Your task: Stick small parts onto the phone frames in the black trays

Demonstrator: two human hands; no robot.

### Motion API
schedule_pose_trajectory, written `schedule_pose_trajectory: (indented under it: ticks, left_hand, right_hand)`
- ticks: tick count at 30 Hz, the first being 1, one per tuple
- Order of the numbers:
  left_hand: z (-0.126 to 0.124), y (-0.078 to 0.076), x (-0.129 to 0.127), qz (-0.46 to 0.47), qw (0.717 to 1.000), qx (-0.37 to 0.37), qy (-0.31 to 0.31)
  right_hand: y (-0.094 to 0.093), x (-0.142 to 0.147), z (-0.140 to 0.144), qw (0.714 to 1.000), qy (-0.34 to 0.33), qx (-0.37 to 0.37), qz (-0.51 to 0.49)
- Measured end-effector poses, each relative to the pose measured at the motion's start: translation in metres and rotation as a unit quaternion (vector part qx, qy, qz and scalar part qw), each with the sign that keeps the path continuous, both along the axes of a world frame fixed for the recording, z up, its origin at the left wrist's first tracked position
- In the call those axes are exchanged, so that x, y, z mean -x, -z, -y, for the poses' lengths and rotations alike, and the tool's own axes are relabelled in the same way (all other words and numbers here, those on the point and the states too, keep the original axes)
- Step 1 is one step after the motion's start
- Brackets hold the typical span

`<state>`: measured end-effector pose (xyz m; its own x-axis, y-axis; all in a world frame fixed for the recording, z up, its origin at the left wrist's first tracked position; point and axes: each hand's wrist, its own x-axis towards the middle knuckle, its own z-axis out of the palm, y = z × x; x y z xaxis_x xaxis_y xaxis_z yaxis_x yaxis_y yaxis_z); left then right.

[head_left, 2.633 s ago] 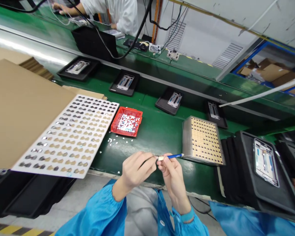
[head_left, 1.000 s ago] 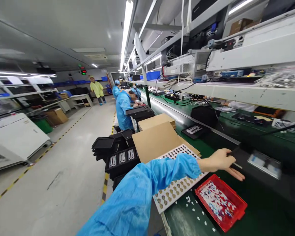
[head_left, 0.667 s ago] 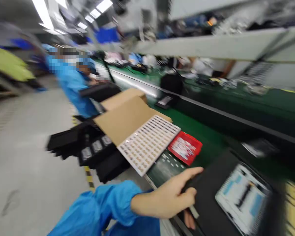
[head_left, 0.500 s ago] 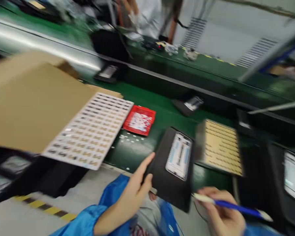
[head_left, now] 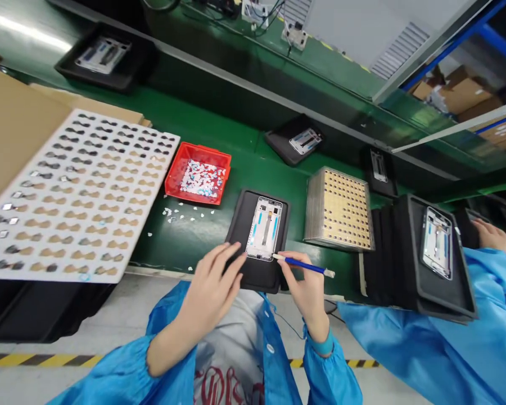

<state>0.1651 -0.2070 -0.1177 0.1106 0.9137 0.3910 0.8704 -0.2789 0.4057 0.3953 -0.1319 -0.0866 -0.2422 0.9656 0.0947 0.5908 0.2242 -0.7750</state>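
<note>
In the head view a black tray (head_left: 240, 211) lies on the green bench before me. A silver phone frame (head_left: 274, 230) with blue strips and a dark ribbon rests in it. My left hand (head_left: 208, 284) is open, its fingers spread over the tray's lower left side, their tips close to the frame's edge. My right hand (head_left: 307, 292) is closed around a slim blue pen-like tool (head_left: 306, 264) with white ends. One white end meets the frame's lower right corner, though actual contact is hard to tell.
A red bin (head_left: 172, 179) of small white pieces stands left of centre, with loose pieces below it. Beyond is a white sheet (head_left: 141, 233) of small parts. Rightward stand stacked tan plates (head_left: 346, 211) and stacked black trays (head_left: 442, 295). A co-worker's blue sleeve (head_left: 489, 270) is at far right.
The view has shifted rightward and steadied. The tray now lies flat on the bench; my left hand has released its edge and spread over it. The tool's white end has moved onto the frame's corner.
</note>
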Motion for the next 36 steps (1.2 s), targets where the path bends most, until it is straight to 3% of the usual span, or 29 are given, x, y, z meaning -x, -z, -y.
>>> schedule_pose_trajectory:
  ticks: [4, 8, 15, 26, 33, 36]
  left_hand:
    - [-0.012, 0.009, -0.014, 0.008, 0.996, 0.014, 0.086]
    - [-0.02, 0.018, -0.023, 0.0, 0.996, 0.023, 0.09]
    - [-0.025, 0.016, -0.025, -0.017, 0.996, 0.021, 0.088]
    - [-0.029, 0.02, -0.025, -0.033, 0.993, 0.057, 0.102]
    - [-0.033, 0.011, -0.027, -0.05, 0.991, 0.067, 0.104]
    - [-0.036, 0.007, -0.026, -0.064, 0.987, 0.087, 0.115]
  right_hand:
    - [-0.003, 0.004, -0.005, 0.995, -0.03, -0.035, 0.085]
    - [-0.004, 0.008, -0.007, 0.984, -0.062, -0.075, 0.149]
    - [-0.008, 0.013, -0.004, 0.962, -0.088, -0.141, 0.215]
    - [-0.008, 0.011, -0.003, 0.953, -0.106, -0.136, 0.248]
    - [-0.01, 0.013, -0.003, 0.955, -0.099, -0.138, 0.244]
    - [-0.011, 0.014, -0.006, 0.963, -0.095, -0.104, 0.229]
